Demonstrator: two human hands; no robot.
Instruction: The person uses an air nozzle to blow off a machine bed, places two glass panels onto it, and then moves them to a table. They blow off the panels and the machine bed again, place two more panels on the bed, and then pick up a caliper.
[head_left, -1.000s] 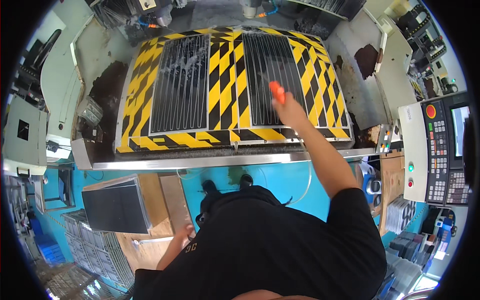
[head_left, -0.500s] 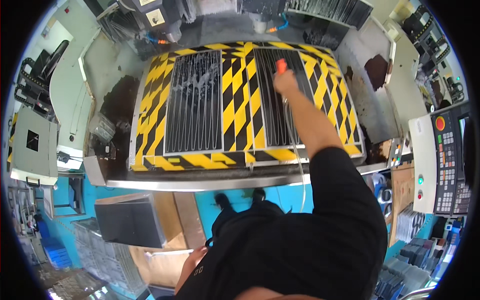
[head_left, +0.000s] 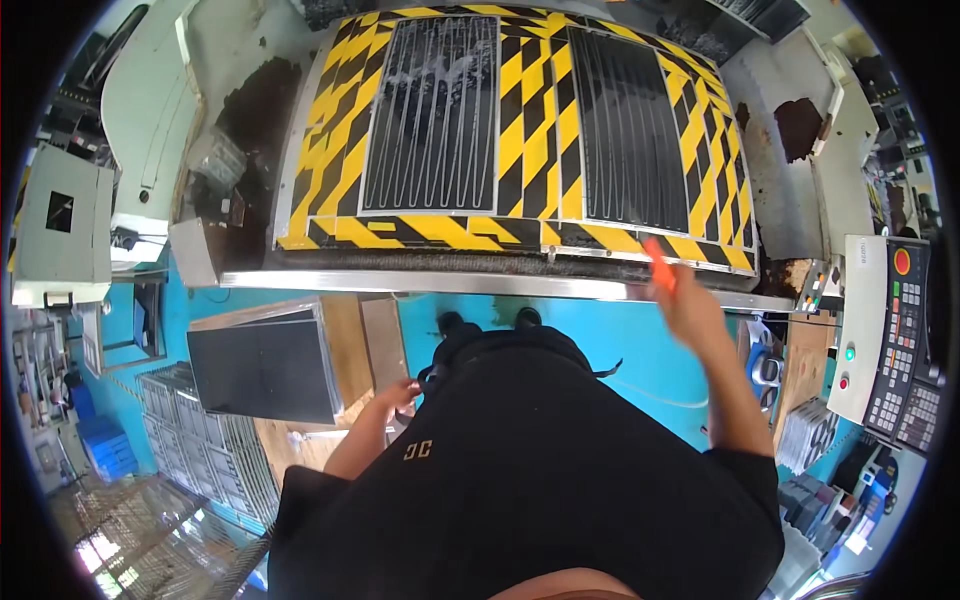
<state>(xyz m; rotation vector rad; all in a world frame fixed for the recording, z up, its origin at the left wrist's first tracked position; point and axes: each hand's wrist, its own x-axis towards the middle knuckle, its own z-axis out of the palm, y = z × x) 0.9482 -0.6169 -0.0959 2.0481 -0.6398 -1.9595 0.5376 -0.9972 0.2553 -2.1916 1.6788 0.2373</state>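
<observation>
My right hand [head_left: 690, 305] is closed around an orange air gun [head_left: 660, 268], just in front of the machine bed's front edge. A thin pale hose hangs in a curve below it. On the bed, two dark plates with long looping grooves lie framed by yellow-and-black striped tape. White wet residue lies on the upper part of the left plate [head_left: 430, 130]; the right plate [head_left: 630, 130] looks mostly dark with faint smears. My left hand [head_left: 402, 393] is low beside my waist, fingers curled next to a small black loop; what it holds, if anything, is too small to make out.
A metal sill [head_left: 480, 285] runs along the bed's front. At right stands a control panel [head_left: 890, 340] with a red button. Dark sheets [head_left: 265, 370] lie on a wooden board at left, beside stacked grey trays [head_left: 205, 435] and blue bins [head_left: 108, 450].
My right hand has drawn the air gun back from over the right plate to the front edge. The view has shifted, and the bed sits higher in it. My left hand stays by my waist.
</observation>
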